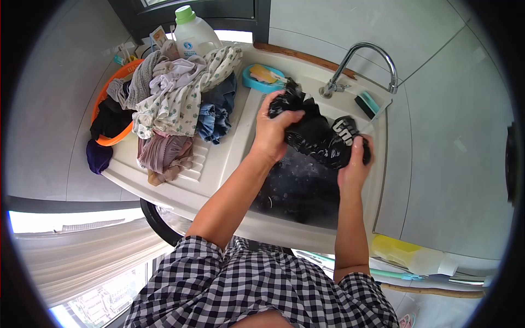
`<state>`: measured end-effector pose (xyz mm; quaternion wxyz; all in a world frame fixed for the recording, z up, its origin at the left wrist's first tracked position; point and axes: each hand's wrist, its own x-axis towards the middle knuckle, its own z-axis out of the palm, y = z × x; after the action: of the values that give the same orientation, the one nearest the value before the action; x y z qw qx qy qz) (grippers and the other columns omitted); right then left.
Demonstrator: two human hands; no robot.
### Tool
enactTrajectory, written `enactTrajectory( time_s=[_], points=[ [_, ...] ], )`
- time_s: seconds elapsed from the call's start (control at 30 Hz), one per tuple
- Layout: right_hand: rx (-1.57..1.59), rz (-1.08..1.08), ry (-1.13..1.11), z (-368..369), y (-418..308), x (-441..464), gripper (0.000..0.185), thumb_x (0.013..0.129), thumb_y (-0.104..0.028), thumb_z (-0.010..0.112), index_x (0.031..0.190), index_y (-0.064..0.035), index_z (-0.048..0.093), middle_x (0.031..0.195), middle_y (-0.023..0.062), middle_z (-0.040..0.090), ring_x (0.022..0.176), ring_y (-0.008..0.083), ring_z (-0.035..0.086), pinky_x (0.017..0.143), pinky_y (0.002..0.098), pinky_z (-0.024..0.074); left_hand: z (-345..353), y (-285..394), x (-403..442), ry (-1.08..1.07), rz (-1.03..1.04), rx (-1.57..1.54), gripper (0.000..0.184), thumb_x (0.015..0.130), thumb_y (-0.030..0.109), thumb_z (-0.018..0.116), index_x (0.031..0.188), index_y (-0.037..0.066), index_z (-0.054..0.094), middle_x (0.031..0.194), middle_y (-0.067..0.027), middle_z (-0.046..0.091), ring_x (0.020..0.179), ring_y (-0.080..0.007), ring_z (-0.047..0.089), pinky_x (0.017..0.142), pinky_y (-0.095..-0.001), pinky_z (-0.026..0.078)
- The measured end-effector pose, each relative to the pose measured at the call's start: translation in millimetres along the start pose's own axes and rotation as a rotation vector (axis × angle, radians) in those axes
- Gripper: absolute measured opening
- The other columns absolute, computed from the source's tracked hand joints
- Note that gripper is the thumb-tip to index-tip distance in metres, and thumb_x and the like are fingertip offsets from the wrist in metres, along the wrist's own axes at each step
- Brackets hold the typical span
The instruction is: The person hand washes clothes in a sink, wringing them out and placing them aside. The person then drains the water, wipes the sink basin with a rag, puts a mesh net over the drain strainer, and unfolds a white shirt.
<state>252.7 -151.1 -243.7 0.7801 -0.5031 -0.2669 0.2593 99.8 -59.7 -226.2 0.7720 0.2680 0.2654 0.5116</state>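
A wet black garment (314, 134) with white lettering is bunched between my two hands above the sink (235, 153). My left hand (272, 128) is closed around its left end, thumb across the top. At the lettered right end, my right hand (354, 161) grips the cloth with the thumb on top. Below the garment, dark water (298, 188) with bits of foam lies in the basin. Just behind my left hand sits a blue soap dish (252, 83) holding a yellow bar.
An orange basin (100, 104) heaped with clothes (175, 90) stands left, near a white detergent bottle (194, 35) with a green cap. Behind the sink rises a chrome faucet (377, 45); a teal brush (369, 104) rests at its right corner.
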Motion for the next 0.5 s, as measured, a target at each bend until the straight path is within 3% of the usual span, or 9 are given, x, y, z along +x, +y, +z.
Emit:
enactTrajectory(
  time_s=[0.03, 0.07, 0.1, 0.17, 0.3, 0.33, 0.43, 0.47, 0.5],
  points=[
    [0.16, 0.202, 0.123, 0, 13, 0, 0.012, 0.09, -0.011, 0.057, 0.098, -0.0036, 0.055, 0.09, 0.0027, 0.058, 0.082, 0.0121, 0.058, 0.075, 0.0259, 0.0478, 6, -4, 2, 0.032, 0.1, 0.118, 0.04, 0.066, -0.006, 0.065, 0.103, 0.007, 0.057, 0.093, -0.0069, 0.059, 0.086, -0.0176, 0.059, 0.081, -0.0304, 0.048],
    [0.163, 0.288, -0.038, -15, 29, 8, 0.018, 0.092, -0.016, 0.053, 0.105, -0.0046, 0.056, 0.094, 0.0058, 0.061, 0.087, 0.0161, 0.062, 0.079, 0.0302, 0.0509, 6, -12, 4, -0.006, 0.231, 0.332, 0.036, 0.062, -0.005, 0.067, 0.095, 0.005, 0.057, 0.09, -0.004, 0.058, 0.085, -0.0135, 0.056, 0.08, -0.0276, 0.045],
    [0.259, 0.429, -0.059, -14, 33, 11, 0.019, 0.091, -0.017, 0.054, 0.105, -0.0042, 0.057, 0.094, 0.0062, 0.062, 0.089, 0.0165, 0.062, 0.08, 0.0295, 0.0504, 13, -11, 1, -0.046, 0.472, 0.635, 0.03, 0.062, -0.003, 0.065, 0.09, 0.004, 0.058, 0.088, -0.0047, 0.059, 0.086, -0.0148, 0.057, 0.08, -0.0268, 0.045],
    [0.449, 0.717, -0.088, -15, 40, 16, 0.022, 0.09, -0.019, 0.057, 0.106, -0.0036, 0.059, 0.095, 0.0072, 0.063, 0.092, 0.0173, 0.062, 0.082, 0.0281, 0.0494, 26, -13, -5, -0.224, 0.603, 0.784, 0.025, 0.061, -0.002, 0.063, 0.086, 0.003, 0.059, 0.087, -0.008, 0.061, 0.086, -0.0187, 0.059, 0.08, -0.0281, 0.045],
    [0.467, 0.72, -0.415, -31, 49, 29, 0.03, 0.09, -0.022, 0.056, 0.113, -0.0039, 0.056, 0.111, 0.009, 0.06, 0.098, 0.0202, 0.061, 0.083, 0.0321, 0.0516, 47, -18, -17, -0.552, 0.765, 1.075, 0.021, 0.058, 0.0, 0.066, 0.076, 0.009, 0.061, 0.094, -0.0106, 0.062, 0.085, -0.0293, 0.059, 0.082, -0.0355, 0.047],
    [0.528, 0.585, -0.733, -38, 63, 36, 0.032, 0.088, -0.019, 0.056, 0.118, -0.0057, 0.053, 0.116, 0.0099, 0.057, 0.102, 0.0202, 0.059, 0.088, 0.0338, 0.0493, 52, -21, -21, -0.659, 0.832, 1.108, 0.02, 0.058, 0.002, 0.066, 0.075, 0.01, 0.06, 0.094, -0.0097, 0.061, 0.086, -0.029, 0.059, 0.082, -0.037, 0.047],
    [-0.202, 0.195, -1.023, -36, 39, 53, 0.034, 0.089, -0.018, 0.054, 0.122, -0.0095, 0.05, 0.117, 0.0092, 0.056, 0.108, 0.0207, 0.055, 0.095, 0.0349, 0.0447, 60, -28, -34, -0.964, 0.984, 1.181, 0.018, 0.057, 0.008, 0.067, 0.072, 0.013, 0.058, 0.091, -0.0072, 0.06, 0.088, -0.0278, 0.058, 0.083, -0.0407, 0.047],
    [-0.049, 0.032, -1.046, -28, 26, 46, 0.028, 0.091, -0.018, 0.05, 0.117, -0.0085, 0.056, 0.115, 0.0088, 0.058, 0.11, 0.0208, 0.052, 0.097, 0.0353, 0.0407, 59, -30, -38, -1.058, 1.0, 1.192, 0.018, 0.057, 0.011, 0.067, 0.071, 0.014, 0.057, 0.09, -0.0065, 0.059, 0.088, -0.0271, 0.058, 0.083, -0.0415, 0.047],
    [-0.264, 0.004, -1.221, -20, 34, 56, 0.026, 0.092, -0.019, 0.049, 0.113, -0.0073, 0.058, 0.114, 0.0098, 0.058, 0.109, 0.02, 0.052, 0.095, 0.0342, 0.041, 59, -33, -43, -1.15, 1.014, 1.2, 0.017, 0.057, 0.013, 0.067, 0.07, 0.014, 0.056, 0.089, -0.0057, 0.059, 0.088, -0.0264, 0.058, 0.083, -0.0423, 0.047]
  ],
)
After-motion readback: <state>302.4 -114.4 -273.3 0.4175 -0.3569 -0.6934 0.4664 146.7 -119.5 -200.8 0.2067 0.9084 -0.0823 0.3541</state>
